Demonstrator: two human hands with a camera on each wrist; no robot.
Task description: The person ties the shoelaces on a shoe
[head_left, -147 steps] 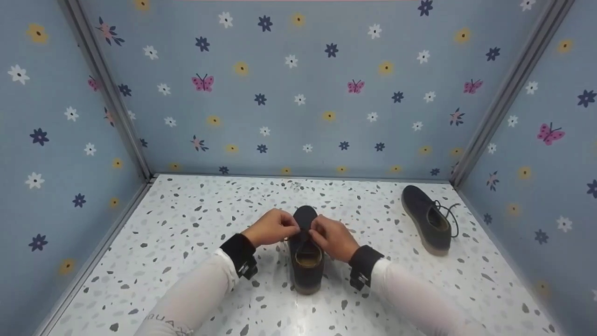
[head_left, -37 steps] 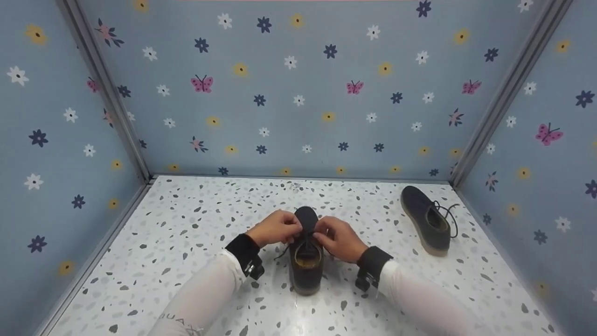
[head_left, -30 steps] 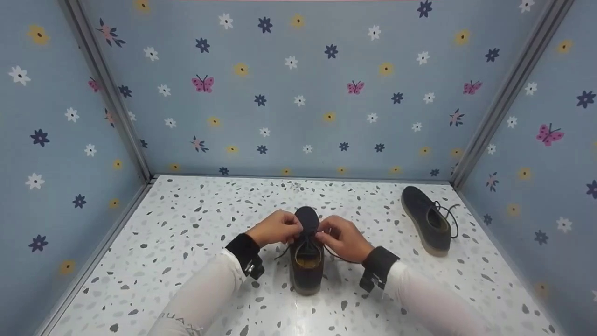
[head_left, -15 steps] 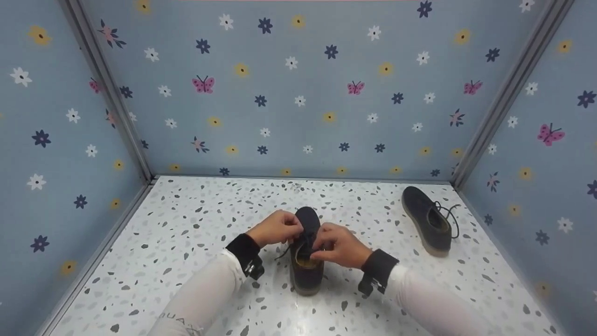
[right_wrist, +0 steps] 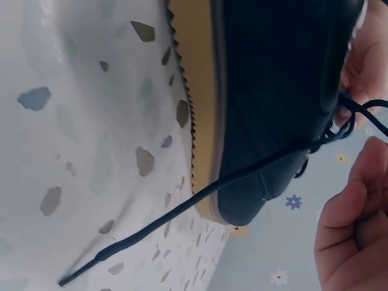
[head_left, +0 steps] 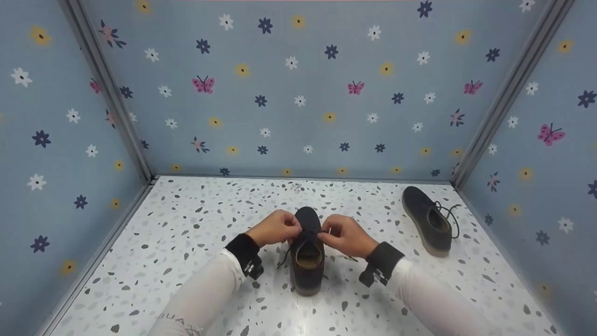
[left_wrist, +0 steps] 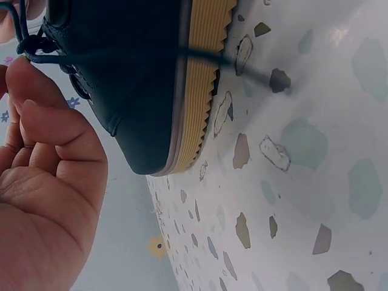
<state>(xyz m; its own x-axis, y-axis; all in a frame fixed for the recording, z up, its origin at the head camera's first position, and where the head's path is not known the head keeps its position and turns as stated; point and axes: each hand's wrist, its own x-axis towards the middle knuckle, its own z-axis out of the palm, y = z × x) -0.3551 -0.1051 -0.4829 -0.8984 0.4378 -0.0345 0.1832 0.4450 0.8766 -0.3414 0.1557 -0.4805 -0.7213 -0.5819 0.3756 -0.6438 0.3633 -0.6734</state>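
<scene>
In the head view, a dark navy shoe [head_left: 308, 281] stands on the floor, toe away from me. Its ribbed tan sole [left_wrist: 205, 54] shows in the left wrist view. My left hand [head_left: 274, 227] is at the left of the lacing, thumb and fingertips pinching the shoelace [left_wrist: 109, 57] close to a knot. Opposite it, my right hand [head_left: 347, 237] pinches the lace on the right side, fingertips partly cut off in the right wrist view. One long lace end [right_wrist: 182, 205] trails down past the sole there. Another loose end hangs at the shoe's left.
A matching shoe [head_left: 437, 243] lies at the right, its laces [head_left: 454, 219] trailing beside it. Blue flowered panels [head_left: 298, 93] enclose the speckled white floor [head_left: 196, 280] at the back and both sides.
My right hand moved in over the shoe opening half a second ago, then back right and away to the lace. The left hand stays almost still; the loose lace ends have shifted.
</scene>
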